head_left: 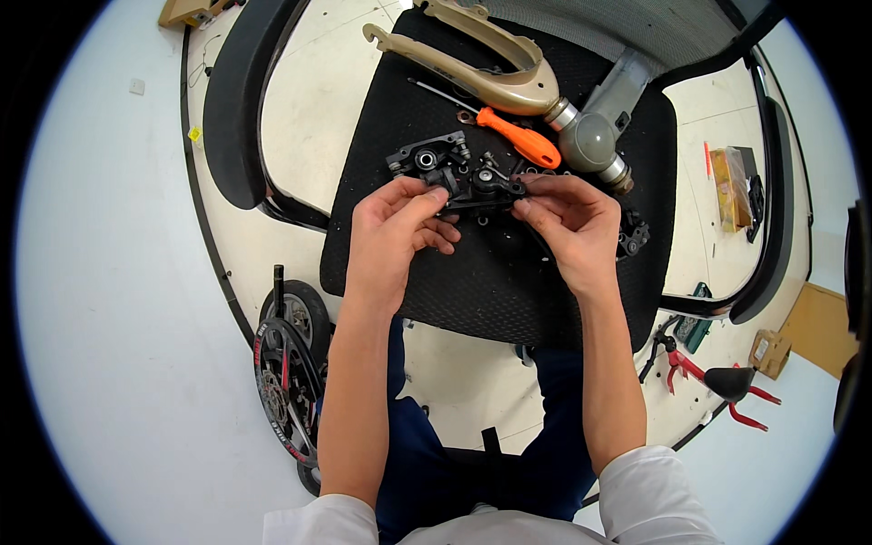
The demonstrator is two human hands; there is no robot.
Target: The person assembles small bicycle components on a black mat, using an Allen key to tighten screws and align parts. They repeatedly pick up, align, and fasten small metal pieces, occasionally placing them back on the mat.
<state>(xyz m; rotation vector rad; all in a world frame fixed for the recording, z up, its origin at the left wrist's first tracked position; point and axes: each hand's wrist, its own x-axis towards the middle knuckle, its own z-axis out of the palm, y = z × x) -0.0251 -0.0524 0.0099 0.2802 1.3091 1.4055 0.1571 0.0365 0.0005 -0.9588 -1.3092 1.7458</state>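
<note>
Above the black chair seat (472, 291), a black bicycle brake caliper (486, 184) with a lever arm is held between my two hands. The fingers of my left hand (400, 218) pinch its left side. On its right end, my right hand (572, 218) closes thumb and fingertips. Just beyond my left fingers lies another black brake part (425, 156) with bolts. A third black brake part (634, 234) rests to the right of my right hand, partly hidden. Beyond the caliper lies an orange-handled screwdriver (518, 138), with small hardware near it.
A beige bicycle fork (490, 86) with a grey rounded joint (589, 141) lies across the seat's far side. Armrests (238, 109) flank the seat. Bicycle wheels (291, 363) stand at left; a red frame part (690, 365) and a cardboard box (770, 352) sit at right.
</note>
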